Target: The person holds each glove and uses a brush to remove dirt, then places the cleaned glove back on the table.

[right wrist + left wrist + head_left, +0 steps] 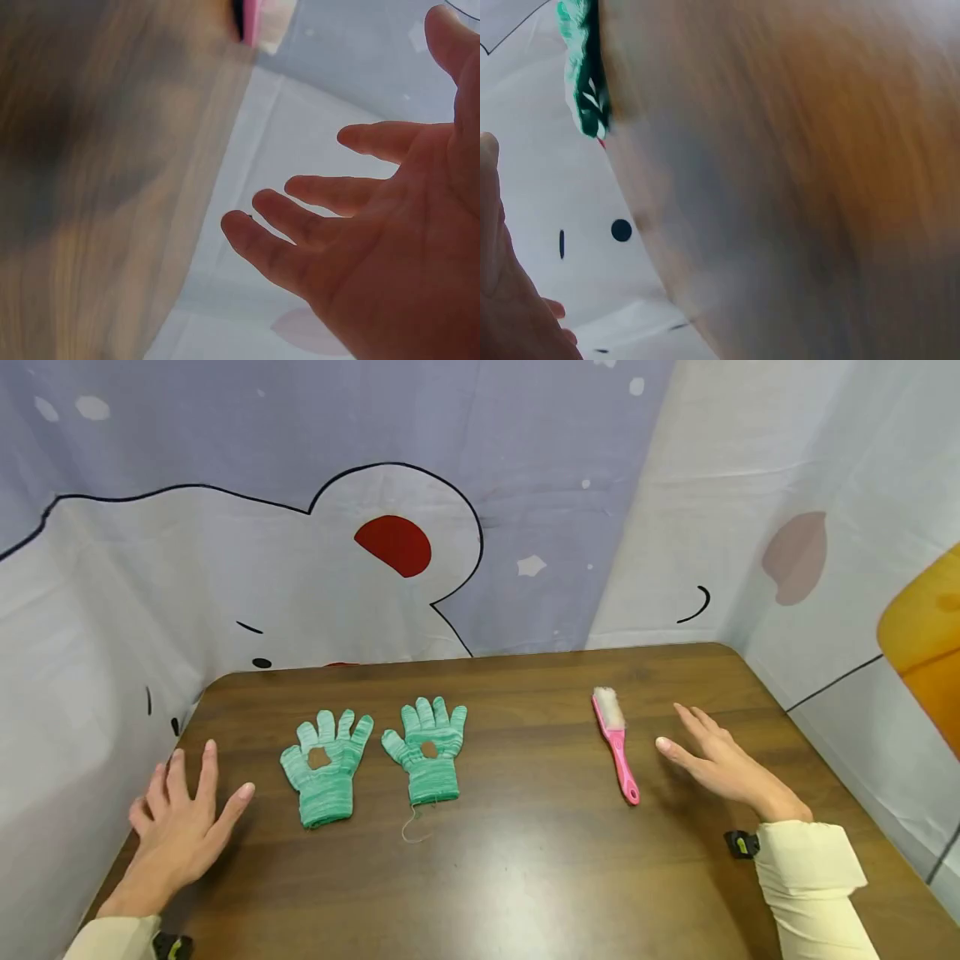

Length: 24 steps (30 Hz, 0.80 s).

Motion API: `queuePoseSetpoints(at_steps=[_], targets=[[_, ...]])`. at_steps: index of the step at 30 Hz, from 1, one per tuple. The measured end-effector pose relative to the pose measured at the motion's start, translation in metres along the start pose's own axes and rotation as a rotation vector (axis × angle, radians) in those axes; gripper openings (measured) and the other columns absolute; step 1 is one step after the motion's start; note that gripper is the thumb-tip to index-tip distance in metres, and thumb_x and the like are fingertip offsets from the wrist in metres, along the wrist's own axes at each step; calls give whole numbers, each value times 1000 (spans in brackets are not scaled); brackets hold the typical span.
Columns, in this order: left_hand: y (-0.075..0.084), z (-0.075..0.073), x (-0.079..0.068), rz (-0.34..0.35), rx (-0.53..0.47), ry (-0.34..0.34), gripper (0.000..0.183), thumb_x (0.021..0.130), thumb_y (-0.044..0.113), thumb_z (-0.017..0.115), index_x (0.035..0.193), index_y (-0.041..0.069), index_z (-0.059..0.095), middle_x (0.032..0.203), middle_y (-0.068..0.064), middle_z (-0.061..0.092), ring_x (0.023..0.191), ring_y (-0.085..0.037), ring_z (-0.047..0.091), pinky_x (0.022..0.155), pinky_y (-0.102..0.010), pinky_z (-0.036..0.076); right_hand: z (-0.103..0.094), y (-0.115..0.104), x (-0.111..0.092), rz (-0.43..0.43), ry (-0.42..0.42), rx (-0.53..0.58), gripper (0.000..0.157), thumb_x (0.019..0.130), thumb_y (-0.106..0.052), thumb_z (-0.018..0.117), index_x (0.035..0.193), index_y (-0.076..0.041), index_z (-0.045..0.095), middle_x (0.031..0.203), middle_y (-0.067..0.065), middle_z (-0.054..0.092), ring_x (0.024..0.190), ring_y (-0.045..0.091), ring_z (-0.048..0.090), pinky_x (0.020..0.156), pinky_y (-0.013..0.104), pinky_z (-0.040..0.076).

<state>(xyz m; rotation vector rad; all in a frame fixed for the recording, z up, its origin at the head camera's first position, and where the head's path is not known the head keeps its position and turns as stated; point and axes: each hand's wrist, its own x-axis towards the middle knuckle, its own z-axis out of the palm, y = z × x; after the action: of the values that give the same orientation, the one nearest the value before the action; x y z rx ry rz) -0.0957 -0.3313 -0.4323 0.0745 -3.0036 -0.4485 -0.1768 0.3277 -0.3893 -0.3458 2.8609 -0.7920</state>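
Two green knitted gloves lie flat on the table, fingers pointing away. The left glove (327, 789) and the right glove (435, 777) each show a brown patch on the palm. A loose thread trails from the right glove's cuff. To the left of them is my left hand (176, 827), fingers spread, holding nothing. Farther right lies a brush (617, 743) with a pink handle and pale bristles. My right hand (731, 768) hovers just right of the brush, fingers extended and palm free, as the right wrist view also shows.
The brown wooden table (517, 868) has rounded far corners. A printed curtain (555, 527) hangs behind it and along both sides. Each wrist wears a small black device, the right one (741, 844) beside a pale sleeve (810, 868).
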Motion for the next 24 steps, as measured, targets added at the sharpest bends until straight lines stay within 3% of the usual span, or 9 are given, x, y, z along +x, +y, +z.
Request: queuePoseSetpoints(at_steps=[5,13,20,24], targets=[[14,4,2,5,-74,18,76,96,50,31,146,12,-11,144,-33,-10,127,-55,-9,82,-74,2,7,-9,7,-37,7,15,75,94,-47,44,147,-7,10,147,28,10,132,49,10,99,67,12],[54,10,14,37,-225,97,69,97,46,32,148,13,-2,145,-30,-5,122,-59,3,79,-70,4,19,-16,16,-59,-24,43,62,95,-45,44,135,2,38,125,24,51,111,39,52,89,53,41],[82,25,24,69,-229,194,65,97,45,32,147,9,10,143,-30,2,120,-56,11,82,-67,5,25,-19,24,-43,-42,66,58,94,-46,44,126,2,49,116,18,59,106,33,55,88,49,44],[97,33,28,100,-275,234,58,97,41,37,138,-1,31,139,-30,17,118,-51,18,82,-63,10,28,-21,27,-32,-49,64,57,94,-45,45,124,3,51,112,16,61,105,30,56,87,48,44]])
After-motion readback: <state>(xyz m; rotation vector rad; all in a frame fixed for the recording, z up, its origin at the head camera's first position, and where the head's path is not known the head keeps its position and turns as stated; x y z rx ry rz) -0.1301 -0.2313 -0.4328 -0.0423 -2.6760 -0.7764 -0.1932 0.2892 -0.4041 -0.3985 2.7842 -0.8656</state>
